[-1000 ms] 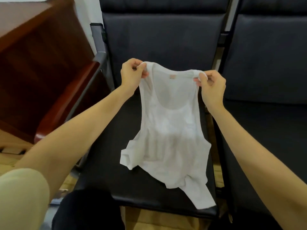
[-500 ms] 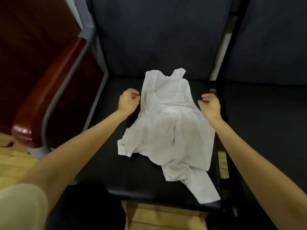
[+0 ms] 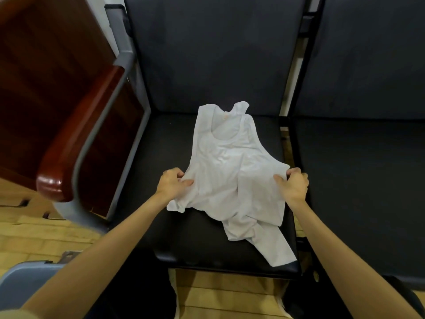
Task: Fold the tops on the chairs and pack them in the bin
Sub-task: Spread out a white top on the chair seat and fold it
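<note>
A white sleeveless top lies front up on the black seat of the middle chair, its straps toward the backrest and its crumpled hem hanging near the seat's front right corner. My left hand pinches the top's left side edge below the armhole. My right hand pinches the right side edge at about the same height. A grey-blue bin shows partly at the lower left, behind my left arm.
A second black chair stands to the right with a narrow gap between the seats. A dark red wooden armrest on a grey metal frame rises on the left. Wood floor lies below.
I laid the top down on the seat and let go of the straps. Both hands then moved toward me and took hold of the side edges lower down.
</note>
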